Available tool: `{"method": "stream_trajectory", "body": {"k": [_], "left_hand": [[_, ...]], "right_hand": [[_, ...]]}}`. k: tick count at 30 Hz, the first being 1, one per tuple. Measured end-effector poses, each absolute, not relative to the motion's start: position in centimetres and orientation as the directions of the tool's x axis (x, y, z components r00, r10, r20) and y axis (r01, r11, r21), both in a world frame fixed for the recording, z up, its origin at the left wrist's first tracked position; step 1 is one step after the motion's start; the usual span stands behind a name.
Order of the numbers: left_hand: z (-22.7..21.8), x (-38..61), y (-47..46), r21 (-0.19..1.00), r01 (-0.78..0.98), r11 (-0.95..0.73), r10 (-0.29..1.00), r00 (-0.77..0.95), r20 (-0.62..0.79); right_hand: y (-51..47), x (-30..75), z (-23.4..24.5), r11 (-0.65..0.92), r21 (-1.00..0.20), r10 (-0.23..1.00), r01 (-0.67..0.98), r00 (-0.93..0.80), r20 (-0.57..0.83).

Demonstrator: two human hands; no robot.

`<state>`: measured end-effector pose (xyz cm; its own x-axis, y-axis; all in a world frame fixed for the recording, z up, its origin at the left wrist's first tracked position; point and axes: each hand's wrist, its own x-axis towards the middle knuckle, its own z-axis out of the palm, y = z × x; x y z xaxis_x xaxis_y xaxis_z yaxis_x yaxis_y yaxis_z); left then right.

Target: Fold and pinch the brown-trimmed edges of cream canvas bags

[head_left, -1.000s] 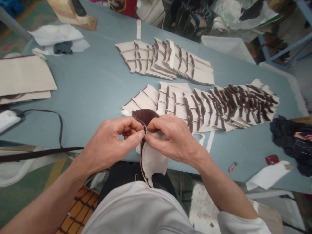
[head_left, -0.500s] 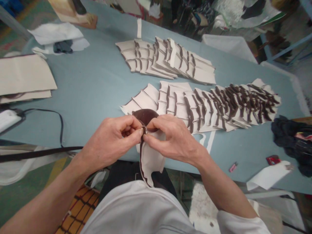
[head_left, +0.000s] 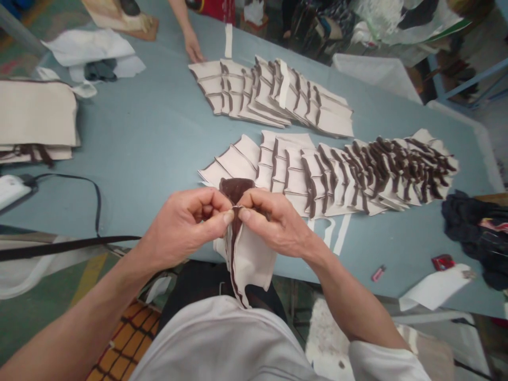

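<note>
A cream fabric piece with dark brown trim (head_left: pixel 250 262) hangs over the near edge of the blue table (head_left: pixel 151 137). My left hand (head_left: pixel 186 225) and my right hand (head_left: pixel 273 219) both pinch its brown edge, thumbs and forefingers meeting at the top of the seam. A brown flap of the piece sticks up behind my fingers. Just beyond my hands lies a fanned row of like pieces (head_left: pixel 333 172), and a second fanned row (head_left: pixel 273 95) lies farther back.
Another person's hand (head_left: pixel 193 50) rests on the table at the far row's left end. Folded cream fabric (head_left: pixel 35 114) sits at left, a black strap (head_left: pixel 71 246) at the near left edge. Dark cloth (head_left: pixel 476 233), a red object (head_left: pixel 443 261) and white paper (head_left: pixel 432 288) lie at right.
My hands shifted slightly while pinching the same seam, and the hanging piece spread a little. Another person's hand has come into view at the far row. The folded cream stack at left now looks bunched.
</note>
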<state>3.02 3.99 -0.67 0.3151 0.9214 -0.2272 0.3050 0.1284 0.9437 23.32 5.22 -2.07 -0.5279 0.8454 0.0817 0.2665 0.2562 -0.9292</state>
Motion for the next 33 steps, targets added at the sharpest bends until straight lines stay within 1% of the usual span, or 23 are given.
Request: {"method": "stream_trajectory", "body": {"k": [4, 7, 9, 11, 14, 17, 20, 23, 31, 33], "left_hand": [[-0.9, 2.8, 3.0, 0.947, 0.32, 0.036, 0.953, 0.274, -0.129], [-1.5, 2.5, 3.0, 0.928, 0.355, -0.113, 0.972, 0.231, 0.03], [-1.7, 2.3, 3.3, 0.888, 0.395, -0.237, 0.952, 0.274, 0.133], [-1.6, 2.2, 3.6, 0.843, 0.407, -0.351, 0.911, 0.357, 0.207], [-1.2, 2.2, 3.9, 0.803, 0.387, -0.454, 0.853, 0.449, 0.266], [-0.8, 2.0, 4.1, 0.761, 0.392, -0.517, 0.809, 0.513, 0.285], [-0.7, 1.6, 4.3, 0.699, 0.378, -0.607, 0.735, 0.601, 0.313], [-0.7, 1.1, 4.5, 0.662, 0.369, -0.652, 0.678, 0.675, 0.291], [-0.7, 0.7, 4.7, 0.622, 0.388, -0.68, 0.619, 0.758, 0.205], [-0.6, 0.7, 4.6, 0.653, 0.419, -0.63, 0.675, 0.712, 0.194]], "right_hand": [[4.5, 23.3, -2.0, 0.29, -0.925, 0.862, 0.243, -0.487, 0.142], [4.3, 23.6, -1.8, 0.298, -0.931, 0.853, 0.209, -0.497, 0.161], [4.3, 23.9, -1.8, 0.314, -0.932, 0.84, 0.183, -0.512, 0.182], [4.3, 24.2, -1.9, 0.347, -0.922, 0.825, 0.172, -0.524, 0.213], [4.2, 24.5, -2.1, 0.384, -0.905, 0.809, 0.181, -0.539, 0.235], [4.0, 24.6, -2.1, 0.395, -0.901, 0.801, 0.179, -0.547, 0.243], [3.7, 24.7, -2.0, 0.383, -0.901, 0.806, 0.202, -0.55, 0.219], [3.4, 24.7, -1.9, 0.368, -0.898, 0.817, 0.239, -0.545, 0.189], [2.7, 24.8, -1.6, 0.43, -0.864, 0.802, 0.262, -0.55, 0.232], [2.5, 24.9, -1.3, 0.455, -0.847, 0.789, 0.275, -0.565, 0.241]]}}
